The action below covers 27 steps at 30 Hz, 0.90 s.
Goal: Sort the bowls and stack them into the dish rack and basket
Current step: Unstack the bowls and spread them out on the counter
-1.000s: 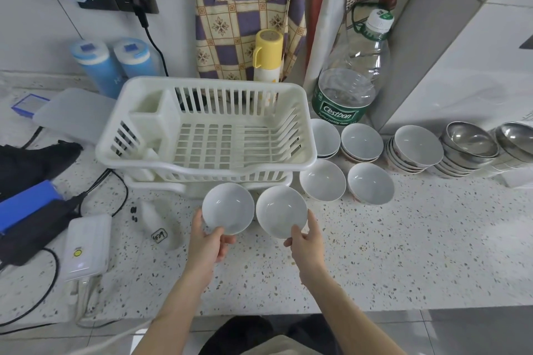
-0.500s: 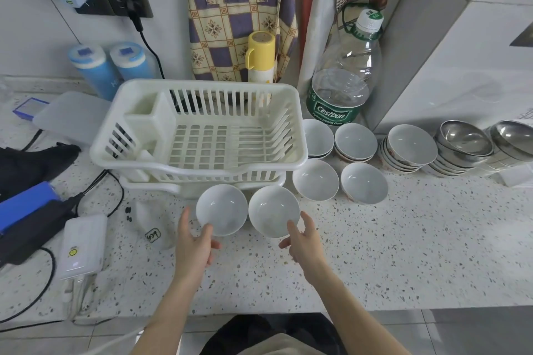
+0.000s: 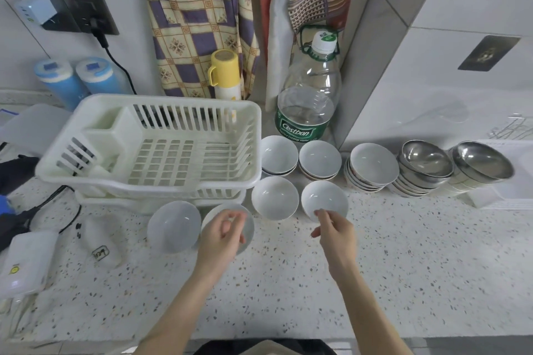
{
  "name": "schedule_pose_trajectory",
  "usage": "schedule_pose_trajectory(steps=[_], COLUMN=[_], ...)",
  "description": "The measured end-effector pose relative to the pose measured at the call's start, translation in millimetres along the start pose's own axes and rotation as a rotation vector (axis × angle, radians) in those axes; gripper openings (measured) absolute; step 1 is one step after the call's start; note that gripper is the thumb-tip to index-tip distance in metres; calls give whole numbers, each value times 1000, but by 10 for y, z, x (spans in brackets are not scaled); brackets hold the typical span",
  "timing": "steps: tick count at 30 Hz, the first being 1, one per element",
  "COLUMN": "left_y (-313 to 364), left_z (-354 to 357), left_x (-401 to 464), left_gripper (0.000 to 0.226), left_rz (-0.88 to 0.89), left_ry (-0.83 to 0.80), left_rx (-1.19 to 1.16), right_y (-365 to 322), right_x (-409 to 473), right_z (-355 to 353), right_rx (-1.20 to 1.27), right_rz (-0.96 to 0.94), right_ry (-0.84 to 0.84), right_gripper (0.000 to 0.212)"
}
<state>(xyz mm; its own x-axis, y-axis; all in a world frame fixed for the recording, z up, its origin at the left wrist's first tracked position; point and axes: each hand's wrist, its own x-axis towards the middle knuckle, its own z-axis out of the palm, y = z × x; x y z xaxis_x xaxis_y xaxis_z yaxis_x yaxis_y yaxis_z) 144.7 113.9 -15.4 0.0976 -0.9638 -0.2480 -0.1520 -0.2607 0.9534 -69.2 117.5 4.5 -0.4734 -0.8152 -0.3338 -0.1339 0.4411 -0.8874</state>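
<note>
Four loose white bowls sit on the speckled counter (image 3: 403,253) in front of us, in a row running left to right just before the dish rack (image 3: 150,150), which holds no bowls yet.

From the head view, our left hand (image 3: 222,235) hovers over the second bowl (image 3: 248,220), fingers loosely curled and holding nothing. The leftmost bowl (image 3: 174,226) lies just to its left, and the third bowl (image 3: 275,197) lies between our hands. Our right hand (image 3: 336,232) reaches forward to the fourth bowl (image 3: 324,200), its fingertips (image 3: 318,213) at the near rim; we cannot tell whether they pinch it yet.

We judge that the right hand is the one to lift that bowl, which must then travel leftward and away from us, over the rack's front wall. More stacked white bowls (image 3: 373,166) and steel bowls (image 3: 427,160) wait farther right, nearer the right hand.
</note>
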Motion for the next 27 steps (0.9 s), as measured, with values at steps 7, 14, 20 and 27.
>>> schedule_pose_trajectory(steps=[7,14,20,27], left_y=[360,456,385,317], left_z=[861,1197,1284,1306], left_x=[557,1138,1386,1542], left_gripper=[25,43,42,39], left_rz=[-32,-140,-250,-306], left_ry=[-77,137,290,333], left_rx=[189,251,239,103], right_y=[-248,-297,-291,-371], right_x=[776,1359,1576,1637], right_z=[-487,-265,-61,16], right_rx=[-109,-255,-400,-656], right_rz=[24,118,145,46], right_ry=[-82,-169,-142,-108], right_gripper=[19,23,37,35])
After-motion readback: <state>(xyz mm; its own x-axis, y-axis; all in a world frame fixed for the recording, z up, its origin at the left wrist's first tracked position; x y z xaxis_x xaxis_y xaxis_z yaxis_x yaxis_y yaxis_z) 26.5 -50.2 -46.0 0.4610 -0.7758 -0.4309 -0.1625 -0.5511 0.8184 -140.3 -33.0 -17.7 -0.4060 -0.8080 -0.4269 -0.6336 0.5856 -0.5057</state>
